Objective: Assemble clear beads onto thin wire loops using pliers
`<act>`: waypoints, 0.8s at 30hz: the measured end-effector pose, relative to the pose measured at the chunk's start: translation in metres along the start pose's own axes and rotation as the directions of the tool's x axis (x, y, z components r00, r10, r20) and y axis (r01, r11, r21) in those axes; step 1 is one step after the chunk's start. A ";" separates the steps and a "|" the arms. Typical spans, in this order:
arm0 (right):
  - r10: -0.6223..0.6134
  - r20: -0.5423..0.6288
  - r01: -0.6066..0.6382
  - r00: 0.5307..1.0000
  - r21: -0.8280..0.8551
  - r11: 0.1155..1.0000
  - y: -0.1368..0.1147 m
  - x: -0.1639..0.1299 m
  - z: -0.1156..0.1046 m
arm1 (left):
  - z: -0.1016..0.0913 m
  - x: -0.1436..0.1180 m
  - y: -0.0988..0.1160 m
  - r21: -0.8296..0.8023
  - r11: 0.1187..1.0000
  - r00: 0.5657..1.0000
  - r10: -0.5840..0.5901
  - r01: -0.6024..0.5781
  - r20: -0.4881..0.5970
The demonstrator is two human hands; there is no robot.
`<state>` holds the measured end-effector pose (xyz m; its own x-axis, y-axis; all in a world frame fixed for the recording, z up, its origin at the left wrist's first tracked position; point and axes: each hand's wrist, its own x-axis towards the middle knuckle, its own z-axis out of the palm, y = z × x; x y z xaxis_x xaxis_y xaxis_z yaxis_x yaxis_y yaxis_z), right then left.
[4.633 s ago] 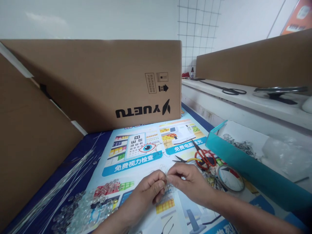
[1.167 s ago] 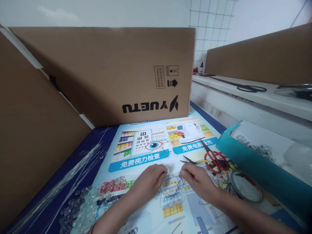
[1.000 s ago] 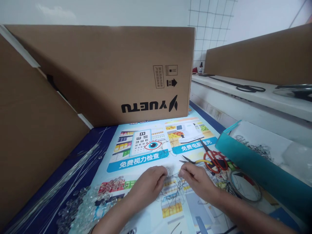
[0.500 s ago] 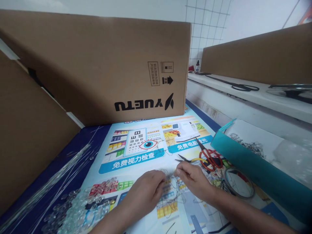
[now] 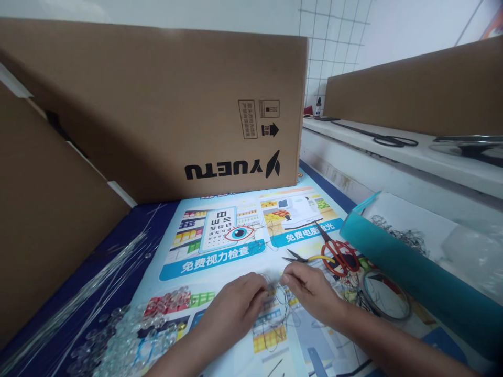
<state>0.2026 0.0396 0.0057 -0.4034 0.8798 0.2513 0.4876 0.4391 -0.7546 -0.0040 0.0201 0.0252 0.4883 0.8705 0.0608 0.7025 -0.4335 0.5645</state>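
Note:
My left hand (image 5: 236,306) and my right hand (image 5: 308,290) meet low in the middle over a printed poster (image 5: 220,251). Both pinch a tangle of thin dark wire (image 5: 277,309) between thumb and fingertips, with loose loops trailing below the hands onto the poster. A heap of clear glass beads (image 5: 129,337) lies to the left of my left hand. Red-handled scissors (image 5: 334,251) and small yellow-handled pliers (image 5: 304,257) lie just beyond my right hand.
A large brown carton (image 5: 157,110) stands behind the poster, another cardboard panel (image 5: 43,209) at left. Thin clear rods (image 5: 78,303) lie at lower left. A teal tray (image 5: 396,267) holds metal bits. A round tin lid (image 5: 385,301) and a white shelf (image 5: 393,152) with black scissors sit right.
The hands have stayed together on the wire tangle, shifting slightly over the poster. The view has drifted a little; nothing else on the table has moved.

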 end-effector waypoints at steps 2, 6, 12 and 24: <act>-0.010 0.005 0.010 1.000 -0.009 1.000 0.000 0.000 0.000 | 0.000 0.000 0.000 -0.008 1.000 1.000 0.000 0.000 -0.005; -0.019 0.009 0.020 1.000 -0.029 0.999 -0.001 0.001 0.000 | 0.000 0.001 0.001 -0.004 1.000 1.000 -0.002 0.002 0.000; -0.030 -0.002 0.030 1.000 -0.015 0.999 -0.003 0.002 -0.001 | 0.000 0.001 0.002 0.012 1.000 1.000 -0.009 0.009 0.007; 0.010 -0.005 -0.010 1.000 0.107 0.994 -0.018 0.004 0.009 | -0.002 0.002 0.001 -0.052 0.998 0.999 -0.046 0.047 0.007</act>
<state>0.1856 0.0332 0.0152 -0.3946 0.8852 0.2465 0.4056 0.4085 -0.8177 -0.0032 0.0223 0.0273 0.4586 0.8882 0.0291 0.6968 -0.3797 0.6085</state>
